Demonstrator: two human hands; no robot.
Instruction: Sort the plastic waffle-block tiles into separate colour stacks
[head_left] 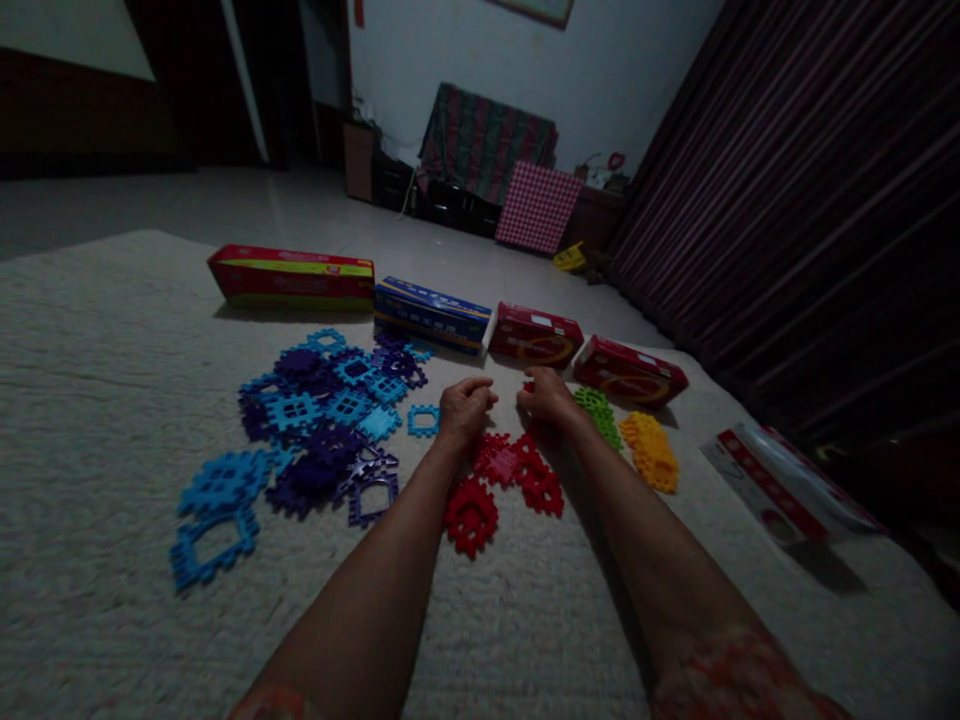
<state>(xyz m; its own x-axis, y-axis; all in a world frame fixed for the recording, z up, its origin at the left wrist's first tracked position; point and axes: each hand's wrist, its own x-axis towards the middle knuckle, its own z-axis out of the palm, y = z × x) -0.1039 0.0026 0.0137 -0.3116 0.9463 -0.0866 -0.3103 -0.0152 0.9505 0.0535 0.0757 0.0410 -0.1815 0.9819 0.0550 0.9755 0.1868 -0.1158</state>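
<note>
Red, toothed plastic pieces (471, 520) lay loose on the pale woven cloth (112, 640) by the left hand (461, 408) and right hand (553, 398), whose curled fingers' (478, 384) grip I couldn't tell, with green ones (597, 416) and yellow ones (649, 450) seemingly done, lined up, but blue ones (379, 423) and purple ones (300, 364) left heaped.

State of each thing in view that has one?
Left hand: fingers curled, grip unclear
Right hand: fingers curled at red piece, grip unclear
Blue and purple pieces: mostly loosely heaped
Red pieces: loose, some overlapping
Green pieces: stacked, partly hidden
Yellow pieces: stacked
Four boxes: no opening visible
Right-side package: opening unclear
Curtain: hanging in folds
</note>
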